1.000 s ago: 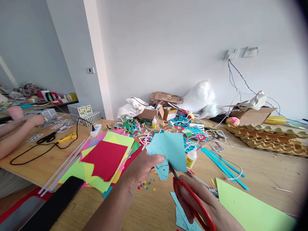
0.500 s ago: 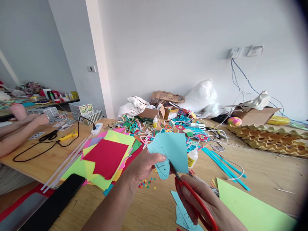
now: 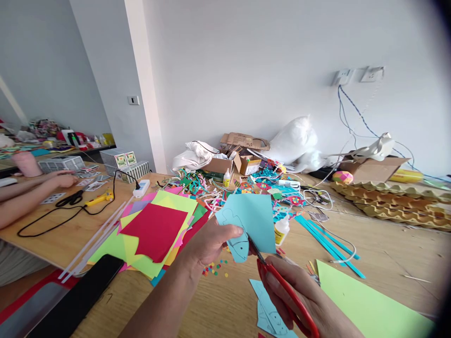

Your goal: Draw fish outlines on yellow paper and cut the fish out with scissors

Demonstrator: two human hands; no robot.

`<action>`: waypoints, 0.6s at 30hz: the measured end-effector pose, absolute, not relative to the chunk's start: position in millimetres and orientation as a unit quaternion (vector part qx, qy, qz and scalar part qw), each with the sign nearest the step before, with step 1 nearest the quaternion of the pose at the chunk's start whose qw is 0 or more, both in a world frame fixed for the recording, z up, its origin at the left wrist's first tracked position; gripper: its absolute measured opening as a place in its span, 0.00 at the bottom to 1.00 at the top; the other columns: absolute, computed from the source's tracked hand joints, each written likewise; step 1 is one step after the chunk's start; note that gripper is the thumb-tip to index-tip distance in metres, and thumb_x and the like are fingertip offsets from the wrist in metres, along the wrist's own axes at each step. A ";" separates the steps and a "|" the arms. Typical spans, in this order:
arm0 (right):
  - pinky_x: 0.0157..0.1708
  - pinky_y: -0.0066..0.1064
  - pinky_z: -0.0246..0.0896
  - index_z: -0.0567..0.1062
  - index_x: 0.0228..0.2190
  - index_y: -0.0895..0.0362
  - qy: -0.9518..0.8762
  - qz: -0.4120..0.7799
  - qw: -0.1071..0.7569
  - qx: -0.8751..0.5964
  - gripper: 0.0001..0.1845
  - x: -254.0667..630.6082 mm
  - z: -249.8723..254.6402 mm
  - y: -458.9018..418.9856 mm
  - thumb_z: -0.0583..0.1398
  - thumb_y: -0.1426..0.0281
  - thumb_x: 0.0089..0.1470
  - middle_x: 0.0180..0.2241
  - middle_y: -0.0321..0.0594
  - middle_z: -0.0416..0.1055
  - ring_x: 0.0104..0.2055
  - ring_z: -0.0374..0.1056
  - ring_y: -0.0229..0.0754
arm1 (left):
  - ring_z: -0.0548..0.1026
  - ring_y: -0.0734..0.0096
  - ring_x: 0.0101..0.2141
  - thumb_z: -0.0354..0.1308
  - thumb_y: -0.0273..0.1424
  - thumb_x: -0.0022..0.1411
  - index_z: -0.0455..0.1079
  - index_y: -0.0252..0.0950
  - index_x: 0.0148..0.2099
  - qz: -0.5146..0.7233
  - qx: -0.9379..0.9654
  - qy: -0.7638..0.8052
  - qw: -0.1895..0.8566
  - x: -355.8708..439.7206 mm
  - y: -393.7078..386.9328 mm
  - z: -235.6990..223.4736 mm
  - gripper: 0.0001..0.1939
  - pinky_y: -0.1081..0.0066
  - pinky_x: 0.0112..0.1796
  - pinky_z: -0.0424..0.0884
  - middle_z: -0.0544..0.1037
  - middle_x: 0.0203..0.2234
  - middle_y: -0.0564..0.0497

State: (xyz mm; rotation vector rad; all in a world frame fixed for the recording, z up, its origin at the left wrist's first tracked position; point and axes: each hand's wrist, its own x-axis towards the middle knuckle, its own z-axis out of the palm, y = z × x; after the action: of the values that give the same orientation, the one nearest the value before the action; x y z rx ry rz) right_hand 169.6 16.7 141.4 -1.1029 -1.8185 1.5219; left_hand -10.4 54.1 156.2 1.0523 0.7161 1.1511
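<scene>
My left hand [image 3: 210,241] pinches a sheet of light blue paper [image 3: 255,213] with its thumb on top. A fish outline with an eye is drawn on the sheet's left part. My right hand [image 3: 294,281] grips red-handled scissors [image 3: 291,295], and their blades sit in a cut beside the fish's head. Below the scissors, light blue paper pieces [image 3: 269,312] with drawn lines lie on the table. A glue bottle [image 3: 282,230] stands just behind the sheet. Small coloured paper dots [image 3: 214,268] are scattered near my left wrist.
Coloured paper sheets [image 3: 158,230] are stacked on the left, near a black phone-like slab [image 3: 81,291]. Green paper [image 3: 366,300] lies at right, with egg trays [image 3: 394,204] behind. Another person's hands [image 3: 61,180] are at far left, beside a yellow glue gun [image 3: 100,198].
The other person's hands at far left have lowered and spread over the cards, uncovering the pink cup. My hands, the scissors and the blue sheet have barely moved.
</scene>
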 end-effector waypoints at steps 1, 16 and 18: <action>0.16 0.26 0.48 0.60 0.21 0.54 -0.677 0.555 0.252 -0.412 0.24 169.4 143.7 16.7 0.50 0.48 0.56 0.14 0.28 0.55 0.17 0.52 0.34 | 0.66 0.73 0.22 0.61 0.34 0.41 0.66 0.33 0.27 0.509 0.463 0.317 0.653 -10.4 54.1 156.0 0.11 0.68 0.29 0.66 0.69 0.20 0.53; 0.18 0.26 0.50 0.60 0.23 0.54 -0.695 0.545 0.252 -0.396 0.25 165.9 139.1 18.6 0.47 0.47 0.57 0.16 0.29 0.57 0.19 0.54 0.34 | 0.69 0.70 0.22 0.60 0.34 0.43 0.65 0.34 0.28 0.506 0.488 0.312 0.639 -10.9 53.4 157.0 0.11 0.69 0.28 0.66 0.69 0.19 0.54; 0.18 0.26 0.50 0.60 0.23 0.54 -0.692 0.547 0.254 -0.396 0.25 165.4 139.9 18.6 0.47 0.47 0.57 0.16 0.29 0.57 0.18 0.54 0.34 | 0.69 0.70 0.22 0.60 0.34 0.43 0.66 0.33 0.28 0.508 0.488 0.305 0.640 -10.6 53.5 156.2 0.11 0.69 0.28 0.67 0.70 0.19 0.53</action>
State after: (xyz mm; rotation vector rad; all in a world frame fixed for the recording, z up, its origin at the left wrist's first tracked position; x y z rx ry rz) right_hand 165.4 18.6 139.9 -1.0753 -1.8814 1.4873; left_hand -10.6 53.5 156.2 1.1141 0.6963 1.1598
